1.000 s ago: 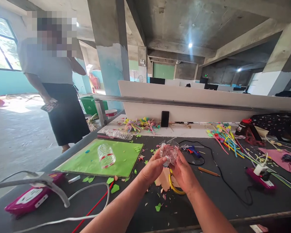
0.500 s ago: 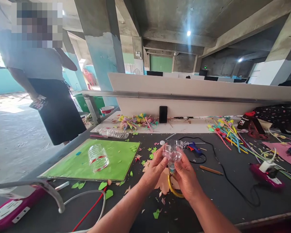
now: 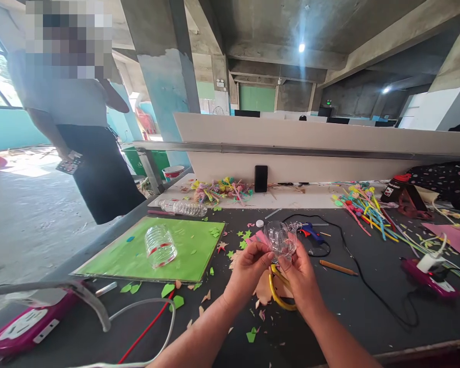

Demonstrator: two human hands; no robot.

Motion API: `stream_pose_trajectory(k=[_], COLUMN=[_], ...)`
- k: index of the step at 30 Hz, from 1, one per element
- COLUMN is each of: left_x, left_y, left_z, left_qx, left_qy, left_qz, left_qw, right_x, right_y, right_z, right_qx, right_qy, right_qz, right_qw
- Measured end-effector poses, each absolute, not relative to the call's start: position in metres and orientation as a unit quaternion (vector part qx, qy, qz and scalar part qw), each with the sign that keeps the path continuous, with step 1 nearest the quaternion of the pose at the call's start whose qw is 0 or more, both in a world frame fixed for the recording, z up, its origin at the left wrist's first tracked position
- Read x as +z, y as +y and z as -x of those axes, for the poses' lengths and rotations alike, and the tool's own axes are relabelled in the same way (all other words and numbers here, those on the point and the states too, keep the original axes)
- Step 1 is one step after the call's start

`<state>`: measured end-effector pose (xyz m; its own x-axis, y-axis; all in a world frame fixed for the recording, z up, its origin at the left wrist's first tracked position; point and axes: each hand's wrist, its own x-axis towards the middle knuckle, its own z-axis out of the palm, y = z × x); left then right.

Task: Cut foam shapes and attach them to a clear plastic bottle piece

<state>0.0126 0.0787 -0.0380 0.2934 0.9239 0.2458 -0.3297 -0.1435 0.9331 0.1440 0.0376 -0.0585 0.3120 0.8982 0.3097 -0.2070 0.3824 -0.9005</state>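
Observation:
Both hands hold a clear plastic bottle piece (image 3: 280, 239) above the dark table. My left hand (image 3: 250, 271) pinches its lower left side, thumb toward the middle. Fingers of my right hand (image 3: 302, 278) wrap its right side. Yellow-handled scissors (image 3: 276, 296) lie below the hands, on pinkish paper (image 3: 262, 289). Beyond the piece rests a blue glue gun (image 3: 311, 232) with a black cord. A white cap (image 3: 259, 223) sits just behind the hands. To the left, another cut clear bottle piece with red bands (image 3: 160, 246) lies on green sheets (image 3: 191, 255).
A ribbed bottle (image 3: 184, 207) lies at the back left, near colourful twisted stems (image 3: 220, 190). A black phone (image 3: 261, 179) stands against the panel. Purple power strips (image 3: 431, 278) flank the table. A brown pencil (image 3: 338, 268) lies right. At left stands a person (image 3: 99, 168).
The clear piece has tipped in my hands, and its open end now faces more toward me. My left fingers have curled inward. The whole view has shifted slightly.

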Motion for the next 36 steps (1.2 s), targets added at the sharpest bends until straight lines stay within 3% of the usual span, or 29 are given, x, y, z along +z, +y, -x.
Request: stream_pose_trajectory(k=[9,16,36], left_x=[-0.034,-0.028,-0.034], left_y=[0.079,0.079,0.078], left_z=[-0.005,0.001,0.007], left_qx=[0.504,0.499,0.526], left_qy=[0.246,0.279,0.208], left_qz=[-0.521,-0.555,-0.552], left_qw=[0.643,0.604,0.613], right_x=[-0.059,-0.058,-0.052], right_y=[0.036,0.034,0.029], right_z=[-0.142,-0.141,-0.141], right_qx=[0.459,0.468,0.547], right_qy=[-0.407,-0.408,-0.398], right_qz=[0.369,0.364,0.333], right_qw=[0.698,0.694,0.657])
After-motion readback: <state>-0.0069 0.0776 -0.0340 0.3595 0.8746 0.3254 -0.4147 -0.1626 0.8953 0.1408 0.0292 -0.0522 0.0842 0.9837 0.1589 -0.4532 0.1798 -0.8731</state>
